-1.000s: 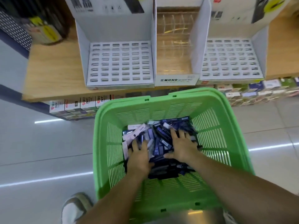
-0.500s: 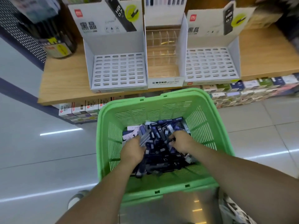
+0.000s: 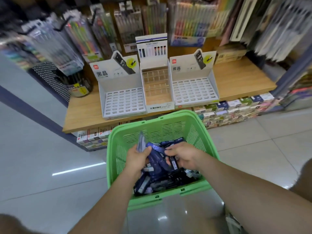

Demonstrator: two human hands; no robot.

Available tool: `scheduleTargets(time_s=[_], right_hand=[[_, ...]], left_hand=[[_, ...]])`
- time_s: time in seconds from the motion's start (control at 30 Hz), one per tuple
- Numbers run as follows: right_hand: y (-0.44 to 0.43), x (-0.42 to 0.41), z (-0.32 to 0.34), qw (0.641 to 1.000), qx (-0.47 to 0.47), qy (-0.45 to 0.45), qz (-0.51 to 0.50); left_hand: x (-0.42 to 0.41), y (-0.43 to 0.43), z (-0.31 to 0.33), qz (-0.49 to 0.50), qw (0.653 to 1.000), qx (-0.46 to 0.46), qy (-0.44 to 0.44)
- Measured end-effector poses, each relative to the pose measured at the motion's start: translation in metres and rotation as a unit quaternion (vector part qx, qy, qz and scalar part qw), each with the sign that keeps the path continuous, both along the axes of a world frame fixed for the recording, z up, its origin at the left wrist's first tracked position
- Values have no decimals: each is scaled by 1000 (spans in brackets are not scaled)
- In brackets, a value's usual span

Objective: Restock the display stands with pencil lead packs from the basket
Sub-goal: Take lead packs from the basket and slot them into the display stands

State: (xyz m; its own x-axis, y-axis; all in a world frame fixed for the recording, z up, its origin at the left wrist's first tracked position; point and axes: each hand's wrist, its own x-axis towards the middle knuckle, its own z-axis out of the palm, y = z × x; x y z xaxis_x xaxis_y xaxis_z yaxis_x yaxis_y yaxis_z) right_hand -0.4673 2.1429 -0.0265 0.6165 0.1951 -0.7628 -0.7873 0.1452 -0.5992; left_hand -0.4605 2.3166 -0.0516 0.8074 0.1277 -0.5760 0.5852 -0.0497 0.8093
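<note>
1. Now my left hand (image 3: 137, 157) clutches a fan of pencil lead packs (image 3: 156, 153), long axes pointing up and away; my right hand (image 3: 184, 156) pinches more beside them.
2. Both hover inside the basket (image 3: 199, 132).
3. The display stands (image 3: 124, 103) lie ahead and higher, my left hand nearer the left one.

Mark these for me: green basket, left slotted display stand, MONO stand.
green basket (image 3: 168, 130), head view, on its far mesh wall.
left display stand (image 3: 124, 103), head view, middle of its slotted tray.
MONO stand (image 3: 160, 108), head view, on its front label strip.
</note>
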Motion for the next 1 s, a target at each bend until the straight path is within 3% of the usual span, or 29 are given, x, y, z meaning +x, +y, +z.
scheduleTargets(time_s=[0.1, 0.23, 0.33, 0.5, 0.63, 0.87, 1.0], right_hand=[[6, -4, 17, 985, -62, -38, 158], [24, 0, 43, 986, -62, -41, 152], [33, 3, 56, 982, -62, -95, 153], [44, 8, 72, 989, -99, -98, 43], [26, 24, 80, 994, -9, -51, -91], [-7, 40, 90, 992, 0, -102, -70], [-13, 45, 88, 981, 88, -94, -148]], left_hand=[[0, -5, 25, -13, 1000, 0, -19], [7, -14, 52, -4, 998, -23, -58], [12, -13, 64, 8, 997, -31, -74], [19, -12, 78, 29, 994, -87, -58], [30, -34, 88, -15, 997, -25, -74], [45, -56, 116, -160, 983, 49, -81], [44, -48, 132, -163, 986, -15, -23]])
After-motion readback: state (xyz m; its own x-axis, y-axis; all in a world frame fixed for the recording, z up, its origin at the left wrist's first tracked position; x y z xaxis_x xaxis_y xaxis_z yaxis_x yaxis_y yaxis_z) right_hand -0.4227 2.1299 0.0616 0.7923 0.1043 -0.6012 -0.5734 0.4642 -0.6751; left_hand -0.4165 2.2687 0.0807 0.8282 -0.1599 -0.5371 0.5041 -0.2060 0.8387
